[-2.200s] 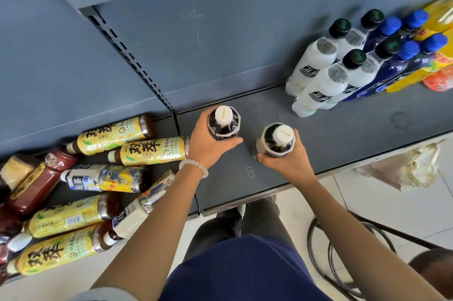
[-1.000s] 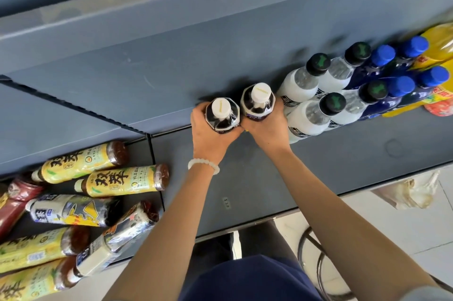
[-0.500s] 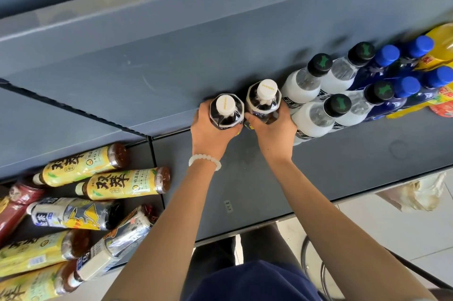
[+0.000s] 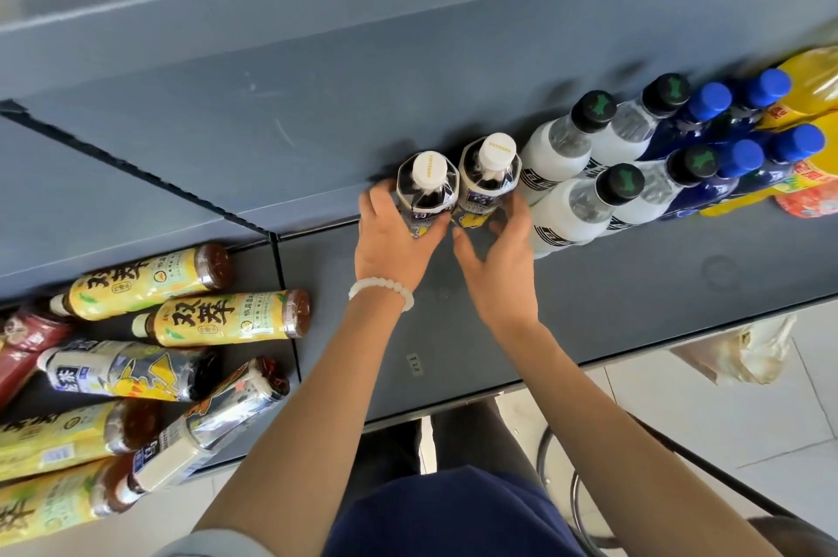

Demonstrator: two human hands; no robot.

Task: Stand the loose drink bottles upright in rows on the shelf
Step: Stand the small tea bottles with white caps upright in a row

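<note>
Here, from the head camera looking down, two dark tea bottles with white caps stand upright side by side at the back of the grey shelf [image 4: 589, 284], against its rear panel. The left tea bottle [image 4: 427, 189] and the right tea bottle [image 4: 489, 175] touch each other, and the right one stands just beside the nearest of the white bottles [image 4: 557, 148].

The left hand [image 4: 390, 239], with a white bead bracelet [image 4: 382, 290] on its wrist, curls round the left tea bottle: fingers wrap its far left side and the thumb lies across its label in front, so that grip is closed on the bottle. The right hand [image 4: 499, 266] has relaxed, spread fingers; its fingertips reach the lower body of the right tea bottle, the thumb pointing left just below the label. That grip is open, touching rather than clasping.

To the right the standing row runs on: four white bottles with black caps in two ranks, then blue bottles [image 4: 707, 121] with blue caps, then orange bottles [image 4: 811, 94] at the frame's edge.

In the neighbouring bay on the left, loose bottles lie on their sides in a heap: yellow-labelled tea bottles [image 4: 222, 318], silver-labelled ones [image 4: 122, 370] and a red one [image 4: 27, 341]. Below the shelf edge a crumpled plastic bag [image 4: 748, 352] lies on the tiled floor.
</note>
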